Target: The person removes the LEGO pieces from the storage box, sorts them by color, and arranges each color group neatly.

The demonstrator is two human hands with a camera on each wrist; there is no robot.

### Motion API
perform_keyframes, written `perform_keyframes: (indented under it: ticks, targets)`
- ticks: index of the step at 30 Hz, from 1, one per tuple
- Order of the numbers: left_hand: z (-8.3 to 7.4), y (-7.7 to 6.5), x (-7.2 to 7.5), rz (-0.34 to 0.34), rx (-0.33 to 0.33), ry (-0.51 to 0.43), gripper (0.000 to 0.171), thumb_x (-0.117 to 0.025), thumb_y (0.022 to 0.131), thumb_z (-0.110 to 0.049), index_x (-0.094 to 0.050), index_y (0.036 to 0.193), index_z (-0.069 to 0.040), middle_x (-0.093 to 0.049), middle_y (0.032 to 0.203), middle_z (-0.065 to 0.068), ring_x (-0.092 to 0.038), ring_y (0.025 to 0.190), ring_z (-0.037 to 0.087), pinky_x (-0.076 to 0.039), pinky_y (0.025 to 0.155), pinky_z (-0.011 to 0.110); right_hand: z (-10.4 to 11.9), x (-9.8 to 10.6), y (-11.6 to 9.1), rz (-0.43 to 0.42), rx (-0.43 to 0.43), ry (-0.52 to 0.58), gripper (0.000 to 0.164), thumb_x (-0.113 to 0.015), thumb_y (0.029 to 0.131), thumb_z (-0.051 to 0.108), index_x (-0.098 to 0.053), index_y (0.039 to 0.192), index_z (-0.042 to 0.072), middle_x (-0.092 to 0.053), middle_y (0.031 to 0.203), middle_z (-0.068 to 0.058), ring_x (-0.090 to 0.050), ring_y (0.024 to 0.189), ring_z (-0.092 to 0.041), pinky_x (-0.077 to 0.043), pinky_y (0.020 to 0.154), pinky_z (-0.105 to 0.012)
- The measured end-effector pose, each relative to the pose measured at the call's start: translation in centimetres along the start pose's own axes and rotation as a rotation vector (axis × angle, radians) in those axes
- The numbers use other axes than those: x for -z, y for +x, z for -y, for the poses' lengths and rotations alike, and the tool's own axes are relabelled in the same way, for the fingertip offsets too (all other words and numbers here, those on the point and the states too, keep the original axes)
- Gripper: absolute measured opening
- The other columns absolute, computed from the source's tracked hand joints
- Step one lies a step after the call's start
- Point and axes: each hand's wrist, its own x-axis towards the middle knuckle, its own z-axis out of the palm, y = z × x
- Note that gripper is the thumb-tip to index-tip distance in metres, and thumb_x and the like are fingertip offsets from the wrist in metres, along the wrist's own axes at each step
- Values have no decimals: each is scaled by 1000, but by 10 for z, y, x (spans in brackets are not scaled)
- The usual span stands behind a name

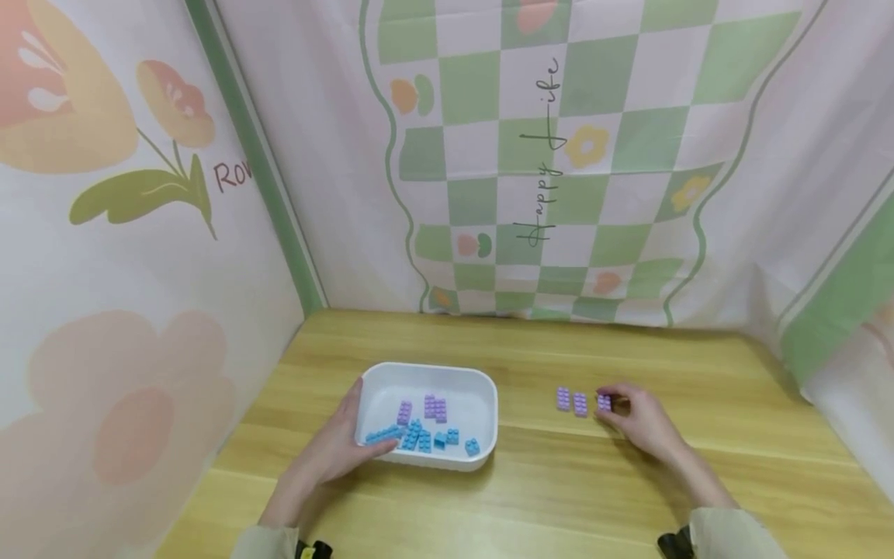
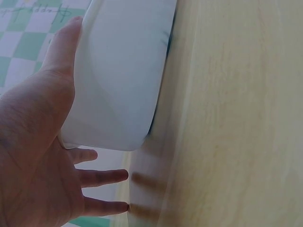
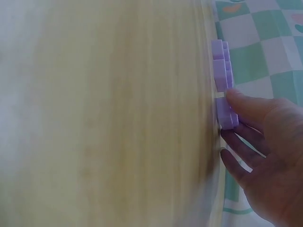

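My left hand (image 1: 337, 444) holds the left end of a white plastic bin (image 1: 486, 423), its thumb over the near rim and its fingers along the left side. Inside the bin lie purple toy bricks (image 1: 430, 407) and blue toy bricks (image 1: 412, 437), mostly toward the near wall. In the left wrist view, the thumb lies against the bin (image 2: 120, 71), and several fingers spread beyond its corner. On the right, my right hand (image 1: 644, 423) pinches a purple brick (image 1: 604, 403) between thumb and fingers at the tabletop. Left of it, two purple bricks (image 1: 580, 404) stand studs up in a row.
The wooden table (image 1: 559, 489) reaches back to a hanging cloth (image 1: 531, 186) with green and white checks. Another printed cloth (image 1: 140, 310) hangs along the left side. Bare wood shows between the bin and the purple row.
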Motion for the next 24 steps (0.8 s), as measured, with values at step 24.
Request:
perform_keyframes:
  ticks: [24]
  targets:
    - [-1, 0, 2, -2, -1, -1, 138, -85, 87, -67, -1, 177, -5, -13, 185, 21, -38, 161, 50, -37, 130, 68, 114, -35, 27, -95, 285, 210, 74, -89, 90, 8, -55, 153, -6, -73, 136, -25, -70, 122, -42, -62, 104, -58]
